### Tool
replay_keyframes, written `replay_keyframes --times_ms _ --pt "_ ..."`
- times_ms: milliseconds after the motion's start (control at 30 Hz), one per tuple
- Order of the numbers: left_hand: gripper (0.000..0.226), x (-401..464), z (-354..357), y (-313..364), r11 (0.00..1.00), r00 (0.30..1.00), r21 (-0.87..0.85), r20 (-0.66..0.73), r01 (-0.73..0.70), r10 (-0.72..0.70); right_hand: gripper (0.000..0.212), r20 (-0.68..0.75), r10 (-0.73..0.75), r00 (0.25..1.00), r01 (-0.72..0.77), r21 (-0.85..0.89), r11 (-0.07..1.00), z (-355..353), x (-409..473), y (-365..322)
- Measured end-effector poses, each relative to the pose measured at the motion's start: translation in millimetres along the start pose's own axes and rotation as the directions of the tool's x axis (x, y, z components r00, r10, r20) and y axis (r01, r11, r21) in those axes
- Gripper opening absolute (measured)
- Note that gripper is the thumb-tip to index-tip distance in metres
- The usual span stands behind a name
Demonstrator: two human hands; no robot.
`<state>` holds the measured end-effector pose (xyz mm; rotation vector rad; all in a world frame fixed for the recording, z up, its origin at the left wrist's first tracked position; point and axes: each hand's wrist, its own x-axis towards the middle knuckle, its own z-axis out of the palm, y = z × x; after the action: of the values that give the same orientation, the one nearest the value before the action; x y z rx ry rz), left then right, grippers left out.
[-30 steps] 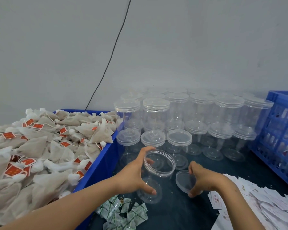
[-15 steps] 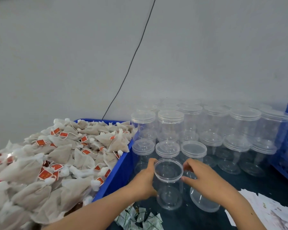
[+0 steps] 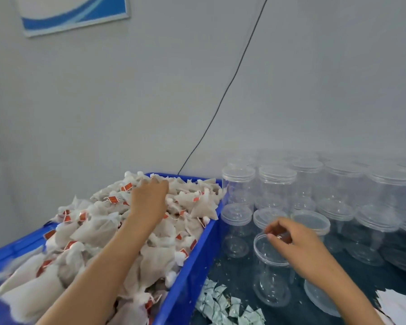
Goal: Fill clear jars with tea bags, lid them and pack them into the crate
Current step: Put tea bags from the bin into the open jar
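Left hand [image 3: 150, 198] is reaching into white mesh tea bags [image 3: 96, 231] heaped left of the open clear plastic jar [image 3: 271, 266]; grasp unclear. Right hand [image 3: 298, 242] is pinching the upright jar's rim.

Single head-worn wide-angle view, looking forward and down across the dark worktop [image 3: 234, 273] toward a grey wall [image 3: 314, 78]. Both forearms enter from the bottom edge at close range. The blue bin [image 3: 192, 266] occupies lower left, clear jars [image 3: 277, 184] the right. No second view.
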<state>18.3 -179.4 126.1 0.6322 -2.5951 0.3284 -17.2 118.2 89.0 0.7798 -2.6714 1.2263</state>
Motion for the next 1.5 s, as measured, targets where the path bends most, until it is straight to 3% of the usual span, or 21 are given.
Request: replay_keyframes --times_ms 67,133,233,333,433,500,567,700,833,933,1000,1067,1133,1200,1267,1367,1433,1500 --pt "0.038 2 3 -25 0.992 0.975 0.095 0.197 0.081 -0.098 0.009 0.032 0.009 0.999 -0.01 0.046 0.999 7 5 -6" --pt "0.054 3 3 -43 0.994 0.932 0.037 0.346 0.1 -0.107 0.01 0.055 0.028 0.998 -0.033 0.094 0.995 11 9 -12" --pt "0.061 4 -4 -62 0.985 0.905 -0.105 0.418 0.136 -0.081 0.011 0.076 0.062 0.995 -0.076 0.188 0.979 16 10 -16" --pt "0.046 1 -6 -71 0.971 0.904 -0.182 0.422 0.153 -0.064 0.014 0.111 0.09 0.99 -0.121 0.305 0.945 22 8 -20" --pt "0.031 -5 -6 -69 0.967 0.949 -0.217 0.31 0.13 -0.058 0.016 0.13 0.107 0.986 -0.156 0.461 0.874 28 6 -22" --pt "0.02 -9 -5 -67 0.96 0.988 -0.252 0.128 0.12 -0.09 0.015 0.158 0.119 0.98 -0.19 0.585 0.789 30 6 -24" --pt "0.014 -13 -6 -64 0.914 0.989 -0.396 -0.076 0.087 -0.127 0.015 0.21 0.134 0.969 -0.244 0.69 0.682 34 6 -24" --pt "0.02 -15 -16 -38 0.72 0.931 -0.688 -0.312 -0.084 -0.19 0.02 0.384 0.116 0.916 -0.395 0.814 0.425 46 9 -24" --pt "0.021 -19 -20 -1 0.441 0.939 -0.88 -0.283 -0.173 -0.196 0.037 0.556 0.072 0.828 -0.56 0.811 0.17 65 8 -26" --pt "0.028 -31 -16 22 0.383 0.96 -0.883 -0.276 -0.272 0.046 0.053 0.663 -0.009 0.748 -0.661 0.745 -0.092 80 7 -30" --pt "0.027 -39 -12 36 0.367 0.894 -0.838 -0.279 -0.405 0.351 0.054 0.678 -0.086 0.73 -0.677 0.699 -0.231 87 5 -34" --pt "0.018 -46 -9 47 0.325 0.752 -0.796 -0.229 -0.511 0.619 0.049 0.648 -0.121 0.752 -0.649 0.698 -0.303 92 6 -35" --pt "0.022 -50 -9 51 0.286 0.642 -0.838 -0.098 -0.466 0.76 0.043 0.622 -0.109 0.776 -0.618 0.715 -0.327 92 8 -33" --pt "0.024 -49 -13 48 0.258 0.627 -0.885 -0.047 -0.387 0.778 0.038 0.637 -0.087 0.766 -0.629 0.714 -0.307 89 9 -31" --pt "0.016 -43 -17 36 0.299 0.739 -0.873 -0.098 -0.385 0.666 0.033 0.675 -0.036 0.737 -0.651 0.694 -0.307 85 9 -29" --pt "0.014 -26 -13 1 0.606 0.91 -0.707 -0.131 -0.364 0.393 0.033 0.689 0.018 0.724 -0.65 0.691 -0.316 79 9 -28" --pt "0.018 -18 -3 -23 0.822 0.947 -0.522 0.079 -0.227 0.311 0.034 0.685 0.027 0.728 -0.637 0.691 -0.341 76 9 -27" --pt "0.038 -16 10 -36 0.94 0.909 -0.311 0.336 -0.142 0.248 0.036 0.681 0.04 0.731 -0.626 0.692 -0.361 75 8 -26"
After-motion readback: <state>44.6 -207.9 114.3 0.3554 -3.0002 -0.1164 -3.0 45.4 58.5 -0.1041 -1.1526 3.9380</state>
